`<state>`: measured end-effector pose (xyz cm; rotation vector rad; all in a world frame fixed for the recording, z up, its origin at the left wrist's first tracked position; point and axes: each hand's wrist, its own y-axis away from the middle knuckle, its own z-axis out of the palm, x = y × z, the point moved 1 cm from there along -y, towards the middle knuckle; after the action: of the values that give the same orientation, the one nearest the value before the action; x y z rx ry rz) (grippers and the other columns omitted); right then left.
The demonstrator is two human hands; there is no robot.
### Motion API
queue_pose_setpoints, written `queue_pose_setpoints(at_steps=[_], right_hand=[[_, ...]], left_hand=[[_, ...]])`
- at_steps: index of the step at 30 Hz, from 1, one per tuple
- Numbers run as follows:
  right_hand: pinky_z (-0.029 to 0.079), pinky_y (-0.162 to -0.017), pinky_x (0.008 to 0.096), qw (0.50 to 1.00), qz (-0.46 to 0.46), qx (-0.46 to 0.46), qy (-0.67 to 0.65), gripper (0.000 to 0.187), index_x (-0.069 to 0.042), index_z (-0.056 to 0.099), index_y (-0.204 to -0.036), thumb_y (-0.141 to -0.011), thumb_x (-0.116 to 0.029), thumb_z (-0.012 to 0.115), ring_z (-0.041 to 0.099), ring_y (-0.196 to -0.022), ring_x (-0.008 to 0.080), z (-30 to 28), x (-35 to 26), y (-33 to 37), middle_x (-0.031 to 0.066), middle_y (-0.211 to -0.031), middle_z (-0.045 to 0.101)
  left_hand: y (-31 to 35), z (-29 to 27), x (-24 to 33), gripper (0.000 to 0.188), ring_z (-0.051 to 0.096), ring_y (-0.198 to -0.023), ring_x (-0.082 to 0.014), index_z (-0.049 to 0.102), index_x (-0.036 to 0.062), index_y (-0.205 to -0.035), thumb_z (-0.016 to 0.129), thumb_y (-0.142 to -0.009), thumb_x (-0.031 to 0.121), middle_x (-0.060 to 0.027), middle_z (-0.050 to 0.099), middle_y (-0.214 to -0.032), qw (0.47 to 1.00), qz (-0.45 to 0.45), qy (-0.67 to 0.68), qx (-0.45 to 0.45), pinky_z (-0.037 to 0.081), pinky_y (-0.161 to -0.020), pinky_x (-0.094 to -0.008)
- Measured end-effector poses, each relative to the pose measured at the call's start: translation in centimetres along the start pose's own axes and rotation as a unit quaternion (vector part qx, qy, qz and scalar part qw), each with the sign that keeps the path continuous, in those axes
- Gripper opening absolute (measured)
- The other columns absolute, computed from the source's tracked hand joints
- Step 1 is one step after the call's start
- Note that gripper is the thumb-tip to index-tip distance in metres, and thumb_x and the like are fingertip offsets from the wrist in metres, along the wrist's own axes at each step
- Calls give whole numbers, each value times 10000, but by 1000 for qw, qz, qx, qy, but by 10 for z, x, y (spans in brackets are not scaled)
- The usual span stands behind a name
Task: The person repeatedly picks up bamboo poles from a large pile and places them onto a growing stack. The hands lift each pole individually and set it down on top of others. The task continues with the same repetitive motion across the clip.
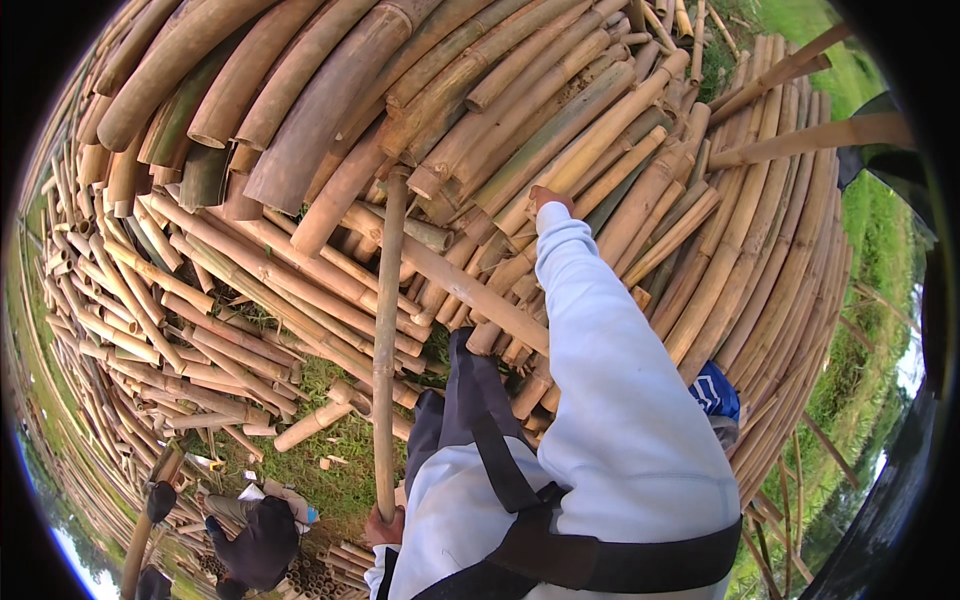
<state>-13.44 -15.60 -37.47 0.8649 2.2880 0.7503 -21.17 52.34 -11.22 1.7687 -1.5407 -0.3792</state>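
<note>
My left hand, low in the view, is wrapped round the lower end of a long, slim bamboo pole. That pole stands out lengthwise from my body, and its far end reaches the cut ends of the big stack. My right arm, in a pale sleeve, stretches forward over the heap. At its end my right hand is closed on a light tan bamboo pole lying among others; the fingers are only partly visible. Another bamboo pole slants across behind the one in my left hand.
Thick bamboo poles are stacked ahead; shorter pieces lie loosely to the left. Long poles line the right side, with a blue item beside them. A person in dark clothes is low at the left, near grass.
</note>
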Motion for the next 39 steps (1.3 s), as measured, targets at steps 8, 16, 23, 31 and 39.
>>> queue_pose_setpoints(at_steps=[8,16,23,31,39], right_hand=[[481,-938,339,920,-156,-115,-342,662,148,508,-1217,-616,-14,733,617,-1044,286,-3,76,36,189,-1190,617],[367,-1090,393,771,-535,274,-211,1171,125,263,-1444,-656,-499,865,473,-1280,383,-204,-221,58,332,-1405,419],[530,-758,362,880,-421,100,-196,557,48,557,-1119,-789,-307,830,668,-826,250,-72,-125,66,161,-980,684],[440,-1034,485,759,226,-187,-582,856,2,278,-1462,-918,-598,555,511,-1249,363,61,99,92,240,-1369,472],[266,-1179,511,633,187,-219,-719,974,30,190,-1506,-915,-696,459,285,-1452,306,100,79,95,172,-1545,308]], left_hand=[[0,-2,10,292,685,-641,-323,663,-5,-907,756,-756,226,-206,658,-694,999,-32,19,-20,510,-602,-417],[-9,13,-5,300,693,-648,-322,665,-12,-927,749,-768,229,-208,667,-706,999,26,18,1,517,-607,-418],[-14,4,19,296,687,-665,-324,658,-16,-910,747,-775,233,-199,668,-711,1000,-2,1,-6,515,-634,-409],[2,0,42,286,673,-631,-304,657,-6,-898,731,-782,245,-195,650,-687,999,-4,30,-23,503,-608,-401],[-2,-16,49,283,679,-649,-276,658,-24,-897,732,-770,217,-192,669,-717,999,-5,16,-33,506,-614,-394]])
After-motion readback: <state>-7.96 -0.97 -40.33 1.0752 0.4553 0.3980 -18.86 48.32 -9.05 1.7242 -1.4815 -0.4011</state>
